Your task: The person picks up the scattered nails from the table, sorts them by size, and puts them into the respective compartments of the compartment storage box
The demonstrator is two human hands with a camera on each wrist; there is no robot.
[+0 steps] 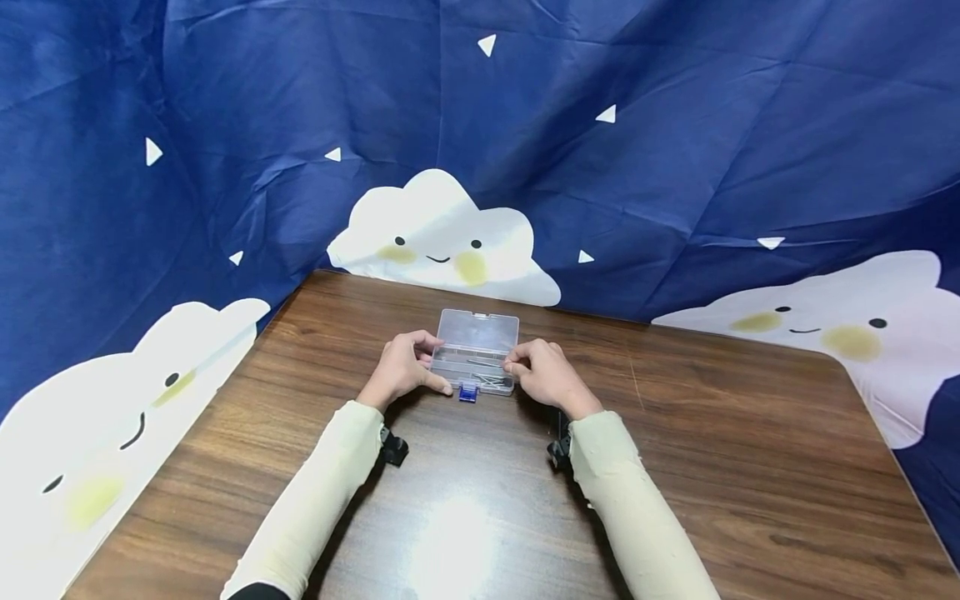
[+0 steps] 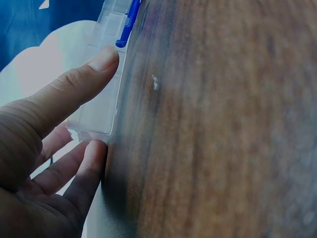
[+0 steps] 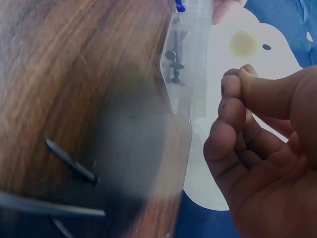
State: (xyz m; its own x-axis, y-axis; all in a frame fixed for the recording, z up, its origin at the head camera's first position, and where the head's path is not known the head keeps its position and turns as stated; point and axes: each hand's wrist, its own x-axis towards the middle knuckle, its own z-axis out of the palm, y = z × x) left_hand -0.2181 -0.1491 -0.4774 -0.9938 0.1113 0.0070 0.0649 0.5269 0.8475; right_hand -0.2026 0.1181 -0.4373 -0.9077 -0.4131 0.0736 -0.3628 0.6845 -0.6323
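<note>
A clear plastic compartment box stands on the table with its lid raised at the back and a blue latch folded down in front. My left hand grips its left front corner, thumb on the front wall and fingertips at the side. Several long metal screws with flat heads lie in the right front compartment. Over the right end, my right hand has its thumb and forefinger pressed together. A thin screw reaches toward these fingertips, apparently pinched; the contact itself is hidden.
The box rests on a brown wood-grain table, and bright glare lies in front of it. A blue cloth with white clouds hangs along the back and left table edges. Black wrist mounts sit below both hands.
</note>
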